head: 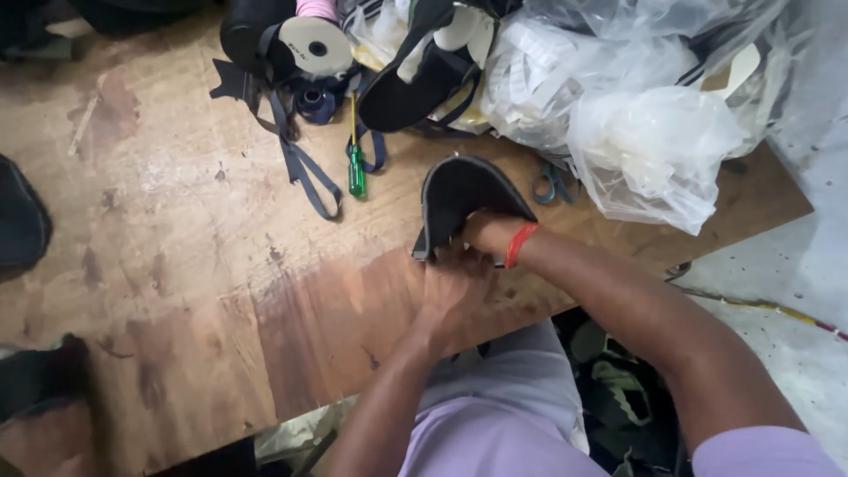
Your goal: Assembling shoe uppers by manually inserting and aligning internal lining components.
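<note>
1 screwdriver [356,168]; 1 scissors [551,184]; 2 hands; 1 shoe upper [459,199].

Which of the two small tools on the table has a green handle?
The screwdriver, lying left of the dark curved piece the hands hold. The scissors on its right have dark handles.

I was at my bench in a small sewing or shoe-making workshop, shown by the stained plywood worktop [177,265], a green-handled screwdriver [356,168], scissors [549,184], loose dark webbing straps [305,172], a thread spool [314,44] and plastic bags [654,141] of cut pieces.
</note>
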